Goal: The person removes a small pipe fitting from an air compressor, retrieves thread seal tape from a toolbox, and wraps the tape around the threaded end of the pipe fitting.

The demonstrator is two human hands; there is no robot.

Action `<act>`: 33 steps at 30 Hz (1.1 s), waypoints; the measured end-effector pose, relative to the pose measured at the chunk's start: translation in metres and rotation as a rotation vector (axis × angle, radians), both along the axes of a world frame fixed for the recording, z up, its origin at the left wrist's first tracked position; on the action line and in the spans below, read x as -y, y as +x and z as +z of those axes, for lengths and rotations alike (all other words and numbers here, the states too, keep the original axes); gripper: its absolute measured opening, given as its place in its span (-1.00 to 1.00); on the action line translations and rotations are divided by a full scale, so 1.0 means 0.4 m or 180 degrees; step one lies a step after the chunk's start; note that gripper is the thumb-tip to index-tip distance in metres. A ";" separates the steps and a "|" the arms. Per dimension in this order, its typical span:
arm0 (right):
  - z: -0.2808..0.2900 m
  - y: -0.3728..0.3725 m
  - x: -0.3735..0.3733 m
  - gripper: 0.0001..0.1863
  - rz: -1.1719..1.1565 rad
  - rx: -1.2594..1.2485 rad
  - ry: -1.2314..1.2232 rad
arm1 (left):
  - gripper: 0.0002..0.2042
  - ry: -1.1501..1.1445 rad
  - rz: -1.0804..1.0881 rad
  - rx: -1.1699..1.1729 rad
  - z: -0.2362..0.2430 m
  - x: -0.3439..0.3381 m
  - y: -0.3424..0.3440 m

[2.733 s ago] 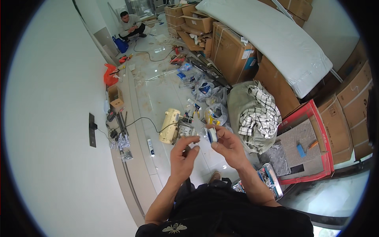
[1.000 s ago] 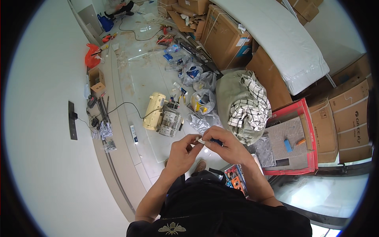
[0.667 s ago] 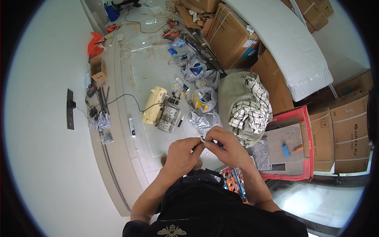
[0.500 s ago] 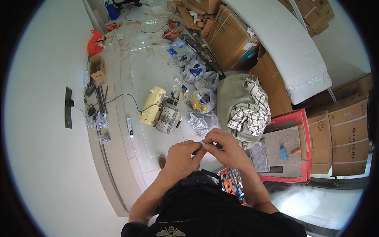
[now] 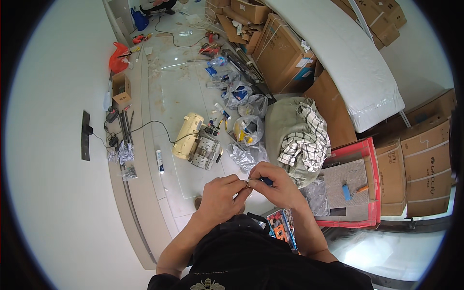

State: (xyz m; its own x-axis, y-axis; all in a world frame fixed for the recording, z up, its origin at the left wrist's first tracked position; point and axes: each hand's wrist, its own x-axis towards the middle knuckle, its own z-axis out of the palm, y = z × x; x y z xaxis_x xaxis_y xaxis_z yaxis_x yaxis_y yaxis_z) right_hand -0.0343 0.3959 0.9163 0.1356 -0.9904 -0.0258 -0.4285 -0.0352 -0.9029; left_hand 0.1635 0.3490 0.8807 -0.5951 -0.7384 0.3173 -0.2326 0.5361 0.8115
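Note:
My left hand [image 5: 223, 197] is closed, its thumb and forefinger pinched on a small pale piece [image 5: 247, 183] too small to name, meeting the right fingertips. My right hand [image 5: 275, 187] is closed round a blue spool [image 5: 266, 181], mostly hidden by the fingers, and also touches that piece. Both hands are in front of my black shirt [image 5: 261, 268]. Beyond them on the floor lies a cream tank [image 5: 186, 135] with a metal motor unit [image 5: 204, 150] beside it.
Bagged items [image 5: 249, 130], a fabric bundle [image 5: 290, 130] and cardboard boxes [image 5: 280, 53] line the right side, with a red-edged box [image 5: 374, 179] and tool tray [image 5: 280, 224] nearer. Rods [image 5: 126, 128] and cables lie along the left wall. A seated person [image 5: 162, 6] is at the far end.
My hands have come together from apart, and the white-and-blue roll is now mostly covered by my right fingers. The view has tipped, leaving the seated person mostly out of frame.

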 end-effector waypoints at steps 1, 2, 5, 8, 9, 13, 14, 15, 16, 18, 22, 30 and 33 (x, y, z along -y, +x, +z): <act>-0.001 -0.002 0.000 -0.88 0.0001 0.0004 -0.0003 | -0.89 -0.0085 -0.0037 0.0071 0.000 0.002 0.002; -0.002 -0.004 0.001 -0.88 0.0028 -0.0005 -0.0024 | -0.89 -0.0087 -0.0038 0.0075 0.001 0.002 0.004; 0.005 -0.007 -0.002 -0.87 0.0038 -0.0003 0.0027 | -0.91 -0.0288 -0.0124 0.0215 0.005 -0.003 0.008; 0.010 -0.004 -0.010 -0.88 -0.0092 -0.0003 0.0083 | -0.91 -0.0360 -0.0161 0.0178 0.001 -0.004 0.002; 0.011 -0.001 -0.013 -0.88 -0.0198 -0.0006 0.0076 | -0.91 -0.0362 -0.0146 0.0107 0.000 -0.006 0.000; 0.001 0.008 -0.030 -0.82 -0.0521 0.0177 0.0387 | -0.87 -0.0501 0.0023 -0.0166 -0.008 -0.020 -0.012; -0.016 0.005 -0.036 -0.83 -0.0619 0.0561 0.0480 | -0.87 -0.0510 0.0006 -0.0163 -0.006 -0.029 -0.017; -0.027 0.003 -0.040 -0.84 -0.0715 0.0947 0.0570 | -0.82 -0.0187 0.0174 -0.0293 -0.003 -0.039 -0.023; -0.029 0.005 -0.044 -0.84 -0.0718 0.0960 0.0561 | -0.77 0.0137 0.0352 -0.0416 -0.001 -0.047 -0.028; -0.030 0.008 -0.050 -0.91 -0.0678 0.1059 0.0403 | -0.74 0.0128 0.0395 -0.0558 -0.004 -0.057 -0.039; -0.016 0.020 -0.059 -0.87 -0.0853 0.1207 0.0454 | -0.67 -0.0722 0.0456 -0.0632 -0.005 -0.055 -0.047; -0.015 0.040 -0.075 -0.87 -0.0944 0.1232 0.0043 | -0.78 -0.0318 0.0708 -0.0974 0.014 -0.079 -0.053; -0.028 0.039 -0.085 -0.86 -0.0904 0.1420 0.0017 | -0.81 0.0421 0.0720 -0.0998 0.036 -0.087 -0.050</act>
